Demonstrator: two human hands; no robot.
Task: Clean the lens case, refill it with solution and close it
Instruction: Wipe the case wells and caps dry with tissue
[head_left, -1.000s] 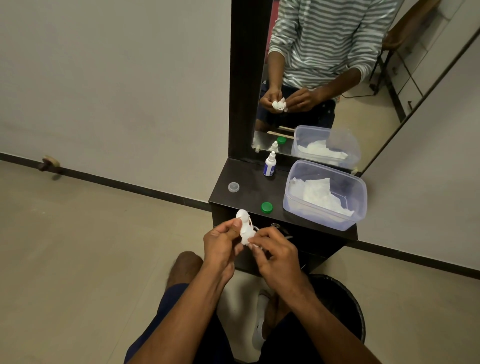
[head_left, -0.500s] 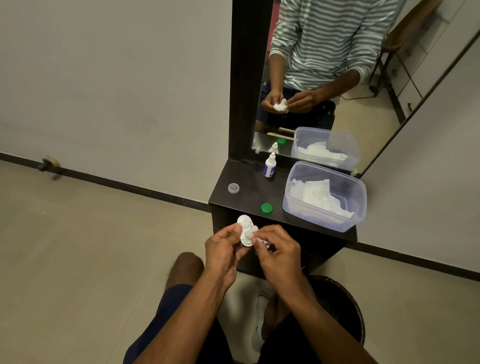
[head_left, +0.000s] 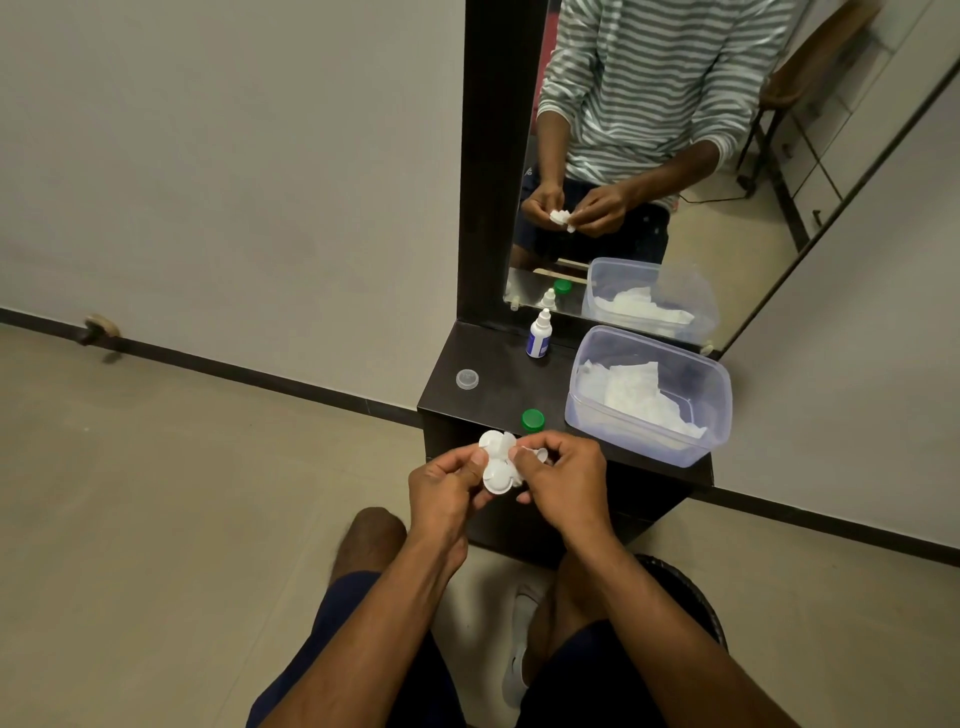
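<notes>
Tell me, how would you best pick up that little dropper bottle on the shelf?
Grip the bottle round its body, coming from the front left. It stands upright with a narrow nozzle on top, the mirror is behind it and the tub is to its right.

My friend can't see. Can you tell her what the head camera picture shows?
A person's left hand holds a white lens case while the right hand wipes it with tissue. Behind, a dark shelf holds a small bottle, two caps and a tub of tissues.

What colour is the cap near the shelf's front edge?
Green, clearest in the head view.
</notes>
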